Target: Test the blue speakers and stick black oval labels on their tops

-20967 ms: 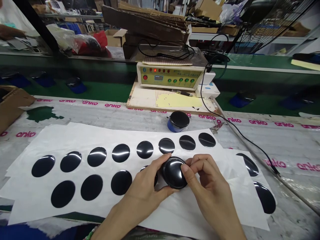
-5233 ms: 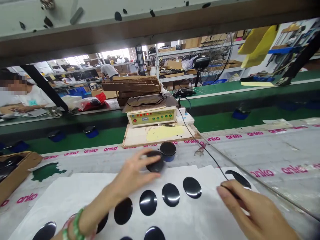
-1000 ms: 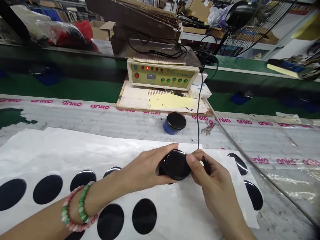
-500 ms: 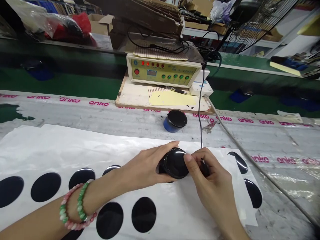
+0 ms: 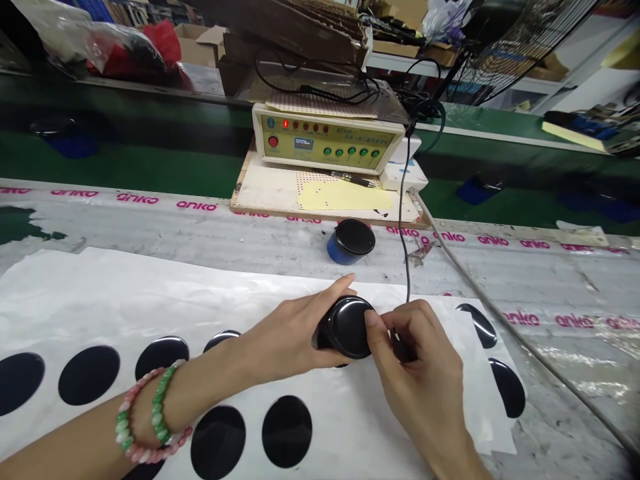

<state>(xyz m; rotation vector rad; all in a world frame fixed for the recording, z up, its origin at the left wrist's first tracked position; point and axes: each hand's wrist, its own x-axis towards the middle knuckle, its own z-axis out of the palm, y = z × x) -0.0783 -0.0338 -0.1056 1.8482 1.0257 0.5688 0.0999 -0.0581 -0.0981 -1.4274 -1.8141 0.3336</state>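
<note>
The left hand (image 5: 295,327) curls around a shiny black, round, plastic-looking case (image 5: 350,328), squeezing its sides. The case is over a big white paper sheet (image 5: 373,413) — I cannot tell if they touch. The right hand (image 5: 425,353), just beside it, pinches the end of a thin black cable (image 5: 403,230), thumb at the case's right edge. The step looks like holding the cable end up to the case, though fingers hide where they meet. The next move likely calls for a steady left grip and gentle right fingers. The case's flat round face points up and leans right — away from the left palm. Its middle line seems to run that way too.
</note>
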